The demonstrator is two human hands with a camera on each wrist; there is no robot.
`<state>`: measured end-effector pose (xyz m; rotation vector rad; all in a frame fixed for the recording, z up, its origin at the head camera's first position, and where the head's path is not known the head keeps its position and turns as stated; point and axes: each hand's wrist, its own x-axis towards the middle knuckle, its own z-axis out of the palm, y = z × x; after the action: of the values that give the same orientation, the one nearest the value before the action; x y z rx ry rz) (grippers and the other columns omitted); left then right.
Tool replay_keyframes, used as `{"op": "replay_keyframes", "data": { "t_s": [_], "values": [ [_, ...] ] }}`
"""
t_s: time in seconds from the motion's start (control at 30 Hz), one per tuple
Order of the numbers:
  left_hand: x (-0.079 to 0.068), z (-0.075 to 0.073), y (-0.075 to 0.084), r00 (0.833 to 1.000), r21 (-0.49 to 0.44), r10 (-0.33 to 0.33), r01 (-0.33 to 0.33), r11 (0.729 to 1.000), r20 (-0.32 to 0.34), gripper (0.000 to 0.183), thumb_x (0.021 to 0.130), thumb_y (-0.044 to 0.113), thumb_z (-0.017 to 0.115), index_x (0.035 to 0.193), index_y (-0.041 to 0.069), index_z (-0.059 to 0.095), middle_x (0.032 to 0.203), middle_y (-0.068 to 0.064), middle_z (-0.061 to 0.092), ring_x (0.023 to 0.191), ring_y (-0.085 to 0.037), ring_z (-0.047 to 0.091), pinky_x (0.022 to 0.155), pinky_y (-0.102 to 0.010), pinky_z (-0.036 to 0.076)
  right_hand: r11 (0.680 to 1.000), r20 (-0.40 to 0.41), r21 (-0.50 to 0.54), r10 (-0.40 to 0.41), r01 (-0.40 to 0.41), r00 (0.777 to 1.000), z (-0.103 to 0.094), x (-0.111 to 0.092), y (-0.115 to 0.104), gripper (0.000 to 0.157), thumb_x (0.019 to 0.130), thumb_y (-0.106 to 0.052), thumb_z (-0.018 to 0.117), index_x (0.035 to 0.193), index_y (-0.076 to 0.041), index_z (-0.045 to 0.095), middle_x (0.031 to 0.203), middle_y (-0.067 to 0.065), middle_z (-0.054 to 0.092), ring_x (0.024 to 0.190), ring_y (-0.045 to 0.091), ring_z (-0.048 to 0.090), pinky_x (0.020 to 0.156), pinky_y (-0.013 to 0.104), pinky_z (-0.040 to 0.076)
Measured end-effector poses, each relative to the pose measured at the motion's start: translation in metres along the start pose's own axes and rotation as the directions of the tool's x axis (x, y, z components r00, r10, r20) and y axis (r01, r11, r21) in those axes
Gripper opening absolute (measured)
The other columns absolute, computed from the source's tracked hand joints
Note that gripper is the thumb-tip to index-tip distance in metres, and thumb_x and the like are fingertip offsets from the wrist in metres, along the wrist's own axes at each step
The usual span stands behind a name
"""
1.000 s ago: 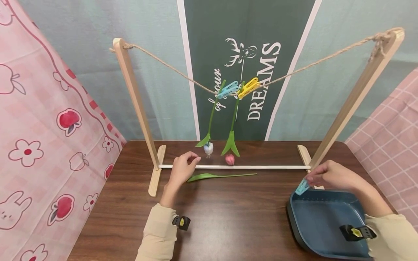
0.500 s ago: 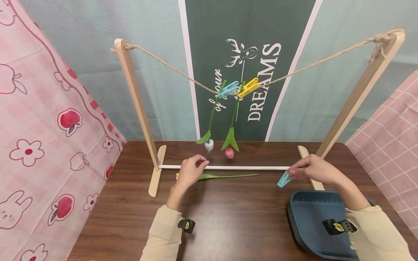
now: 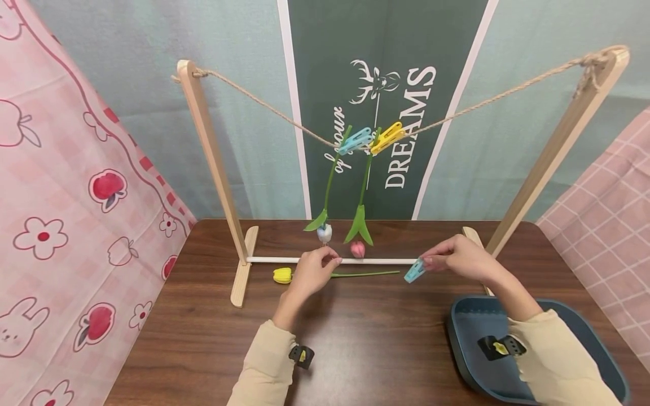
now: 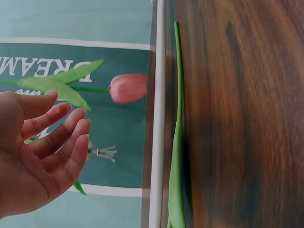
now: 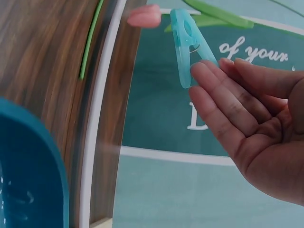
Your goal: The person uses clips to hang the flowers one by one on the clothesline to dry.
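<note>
My right hand (image 3: 459, 258) pinches a light blue clothespin (image 3: 415, 270) by one end, to the right of the lying stem; the right wrist view shows the clothespin (image 5: 183, 45) between thumb and fingertips. Loosely bent and holding nothing, my left hand (image 3: 313, 270) hovers over a yellow tulip (image 3: 282, 275) that lies on the table, covering part of its stem. Two tulips hang head down from the rope: a pale one (image 3: 325, 233) under a blue clothespin (image 3: 356, 141) and a pink one (image 3: 358, 249) under a yellow clothespin (image 3: 388, 138).
A sagging rope (image 3: 264, 104) spans two wooden posts (image 3: 210, 163), joined low down by a white rod (image 3: 381, 261). At the right front of the brown table (image 3: 381, 349) stands a dark blue tray (image 3: 459, 361). Curtains enclose the back and sides.
From beside the tray, my right hand has moved left with the blue clothespin. My left hand has shifted right along the lying tulip, uncovering its yellow head.
</note>
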<state>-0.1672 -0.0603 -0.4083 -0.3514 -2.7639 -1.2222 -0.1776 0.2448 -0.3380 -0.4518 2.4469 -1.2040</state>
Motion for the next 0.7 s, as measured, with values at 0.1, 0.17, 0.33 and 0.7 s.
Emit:
{"op": "replay_keyframes", "data": {
  "t_s": [0.1, 0.17, 0.33, 0.7],
  "values": [
    [0.0, 0.005, 0.004, 1.0, -0.001, 0.018, -0.018, 1.0, 0.022, 0.01, 0.087, 0.019, 0.062, 0.085, 0.011, 0.066, 0.072, 0.003, 0.062, 0.066, -0.009, 0.054, 0.062, -0.026, 0.043, 1.0, -0.002, 0.008, -0.005, 0.005, 1.0, 0.005, 0.004, -0.004, 0.023, 0.086, -0.008, 0.061, 0.1, 0.01, 0.065, 0.085, 0.015, 0.068, 0.077, 0.017, 0.066, 0.068, 0.029, 0.052],
    [-0.001, 0.008, 0.007, 0.999, -0.002, 0.033, -0.033, 0.999, 0.039, 0.01, 0.087, 0.019, 0.062, 0.085, 0.01, 0.066, 0.072, 0.002, 0.062, 0.066, -0.009, 0.054, 0.063, -0.026, 0.043, 1.0, -0.005, 0.008, -0.007, 0.007, 1.0, 0.009, 0.006, -0.007, 0.023, 0.086, -0.009, 0.062, 0.1, 0.01, 0.065, 0.085, 0.015, 0.068, 0.076, 0.016, 0.066, 0.067, 0.028, 0.052],
    [-0.002, 0.016, 0.013, 0.995, 0.013, 0.067, -0.069, 0.998, 0.07, 0.011, 0.087, 0.02, 0.062, 0.087, 0.01, 0.066, 0.074, 0.002, 0.062, 0.066, -0.01, 0.053, 0.063, -0.025, 0.042, 1.0, -0.02, -0.026, -0.009, 0.009, 1.0, 0.017, 0.009, -0.013, 0.022, 0.086, -0.012, 0.063, 0.099, 0.005, 0.068, 0.084, 0.013, 0.069, 0.075, 0.014, 0.066, 0.066, 0.027, 0.051],
    [-0.003, 0.025, 0.028, 0.985, 0.043, 0.126, -0.131, 0.99, 0.116, 0.012, 0.087, 0.022, 0.062, 0.09, 0.012, 0.067, 0.075, 0.004, 0.062, 0.065, -0.01, 0.05, 0.062, -0.025, 0.041, 0.999, -0.04, -0.032, -0.033, 0.032, 0.999, 0.035, 0.017, -0.02, 0.019, 0.084, -0.011, 0.064, 0.097, 0.003, 0.069, 0.083, 0.011, 0.069, 0.074, 0.014, 0.065, 0.063, 0.029, 0.051]
  ]
}}
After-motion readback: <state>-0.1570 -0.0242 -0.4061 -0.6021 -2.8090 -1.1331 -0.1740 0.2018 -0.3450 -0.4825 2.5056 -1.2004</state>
